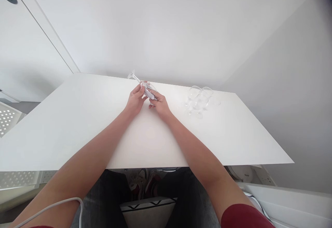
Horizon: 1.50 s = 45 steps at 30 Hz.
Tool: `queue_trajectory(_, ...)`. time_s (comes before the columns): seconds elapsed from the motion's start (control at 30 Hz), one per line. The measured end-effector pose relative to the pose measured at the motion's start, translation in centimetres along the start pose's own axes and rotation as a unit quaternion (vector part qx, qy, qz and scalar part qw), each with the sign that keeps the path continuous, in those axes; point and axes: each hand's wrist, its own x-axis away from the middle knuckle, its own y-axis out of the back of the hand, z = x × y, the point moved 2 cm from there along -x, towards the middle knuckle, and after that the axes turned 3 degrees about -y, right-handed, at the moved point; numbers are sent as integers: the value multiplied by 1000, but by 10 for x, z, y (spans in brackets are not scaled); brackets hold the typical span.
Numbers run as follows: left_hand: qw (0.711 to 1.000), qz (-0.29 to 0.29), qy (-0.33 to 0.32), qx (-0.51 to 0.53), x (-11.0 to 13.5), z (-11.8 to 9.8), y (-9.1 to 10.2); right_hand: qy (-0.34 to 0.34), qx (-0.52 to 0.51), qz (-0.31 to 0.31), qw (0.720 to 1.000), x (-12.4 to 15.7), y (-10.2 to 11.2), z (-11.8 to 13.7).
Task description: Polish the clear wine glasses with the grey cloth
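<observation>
A clear stemmed glass [135, 77] lies tilted between my two hands above the white table, its foot pointing up and to the left. My left hand [136, 100] has its fingers closed around the glass where the stem meets the bowl. Close beside it, my right hand [160, 104] grips the bowl end. Something white and soft-looking, perhaps a cloth [149, 93], sits between the hands against the glass; its exact kind cannot be made out. The fingers partly cover the bowl.
Several clear stemmed glasses [201, 101] are grouped on the white table [220, 138], right of my hands. A plain wall [155, 27] runs behind the table. At left is a white door [31, 45]. A white cable [62, 201] crosses my left forearm.
</observation>
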Motion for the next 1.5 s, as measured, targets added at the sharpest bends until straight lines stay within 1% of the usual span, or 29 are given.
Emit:
queue_trajectory(0.13, 1000, 10, 0, -6, -1, 1, 1, 22, 8, 10, 1000, 3, -3, 4)
queue_trajectory(0.33, 1000, 2, 1, -7, -2, 2, 3, 7, 7, 12, 1000, 3, -3, 4)
queue_trajectory(0.8, 1000, 2, 6, -5, -2, 3, 3, 8, 1, 9, 1000, 2, -2, 1)
queue_trajectory(0.87, 1000, -1, 6, -2, -2, 3, 4, -12, -40, 10, 999, 3, -3, 2)
queue_trajectory(0.9, 1000, -1, 5, 1, -2, 2, 4, -31, -80, 17, 996, 4, -4, 3)
queue_trajectory(0.93, 1000, 0, 2, 4, -2, 1, 3, -52, -132, 28, 990, 5, -4, 4)
queue_trajectory(1.0, 1000, 12, -10, 14, -2, -1, 2, -84, -235, 60, 966, 8, -6, 6)
queue_trajectory(1.07, 999, 26, -23, 24, -1, -2, 0, -91, -283, 90, 951, 9, -5, 8)
queue_trajectory(1.1, 999, 27, -24, 24, -1, -2, 0, -89, -280, 96, 951, 9, -5, 8)
queue_trajectory(1.17, 1000, 14, -11, 13, -2, 1, 0, -78, -236, 82, 965, 7, -3, 6)
queue_trajectory(1.27, 1000, -17, 9, 7, -2, 7, 2, -23, -106, 29, 994, 2, -2, 1)
queue_trajectory(1.33, 1000, -24, 6, 16, -2, 8, 3, 11, -22, 16, 1000, 1, -5, 0)
queue_trajectory(1.37, 999, -26, 5, 18, -2, 8, 3, 16, 1, 19, 1000, 2, -7, 0)
queue_trajectory(1.4, 999, -29, 7, 17, -2, 8, 3, 12, 3, 25, 1000, 3, -9, 1)
queue_trajectory(1.43, 999, -31, 10, 14, -2, 7, 3, -3, -16, 32, 999, 4, -11, 1)
queue_trajectory(1.5, 999, -30, 9, 11, -2, 4, 2, -55, -105, 45, 992, 7, -12, 3)
